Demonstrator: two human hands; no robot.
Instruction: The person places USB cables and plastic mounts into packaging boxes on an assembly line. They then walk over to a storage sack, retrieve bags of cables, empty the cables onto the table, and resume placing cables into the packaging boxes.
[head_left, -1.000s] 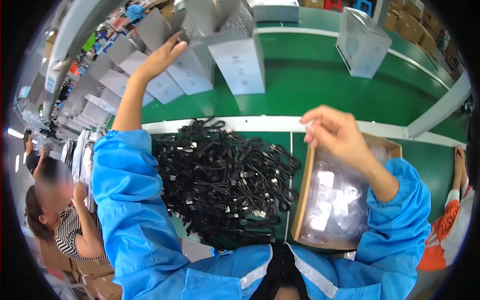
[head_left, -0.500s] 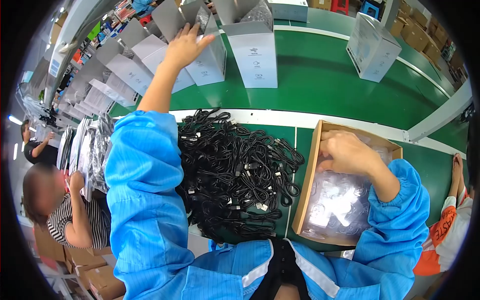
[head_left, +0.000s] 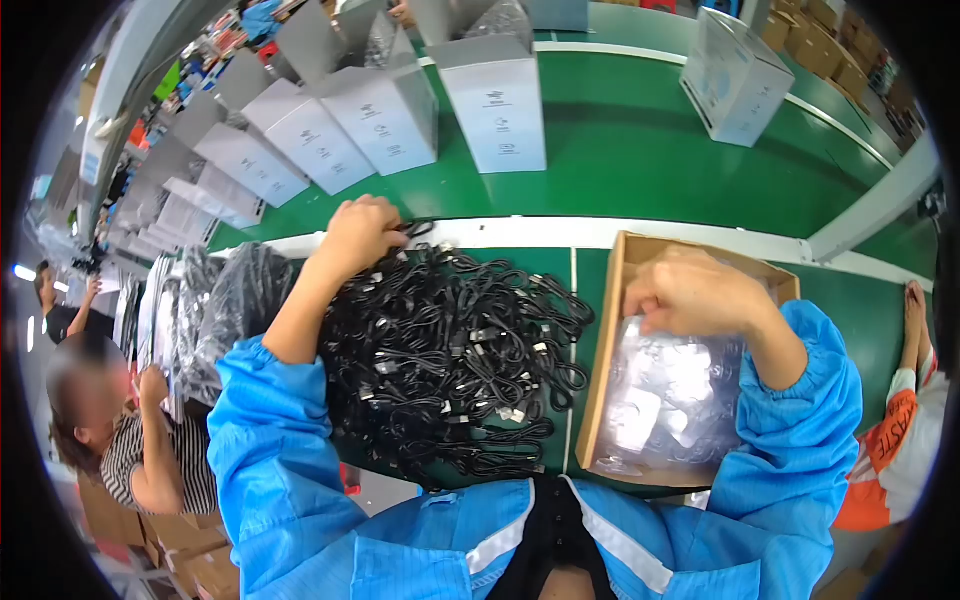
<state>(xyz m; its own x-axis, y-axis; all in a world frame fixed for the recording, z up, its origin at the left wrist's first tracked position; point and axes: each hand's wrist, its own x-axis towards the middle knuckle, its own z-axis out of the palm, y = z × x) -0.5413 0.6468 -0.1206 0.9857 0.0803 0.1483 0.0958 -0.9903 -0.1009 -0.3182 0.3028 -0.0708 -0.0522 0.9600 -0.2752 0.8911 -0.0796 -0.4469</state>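
Observation:
My left hand (head_left: 362,238) is at the far left edge of a heap of black coiled cables (head_left: 455,350), its fingers curled down onto a black cable (head_left: 418,229). My right hand (head_left: 690,290) is inside an open cardboard box (head_left: 597,400), above the clear plastic packets (head_left: 670,400) that fill it. Its fingers are bent together, and whatever lies between them is hidden. Both forearms come out of blue sleeves.
Beyond the white rail (head_left: 560,232), a row of open white boxes (head_left: 495,115) stands on the green surface (head_left: 620,150). A closed white box (head_left: 738,80) is at the right. Grey plastic bags (head_left: 240,300) lie left; one person (head_left: 165,450) sits there, another (head_left: 905,440) at right.
My left hand has come back from the open white boxes to the cable heap, and its spread fingers have curled. My right hand stays in the cardboard box. The view has shifted slightly.

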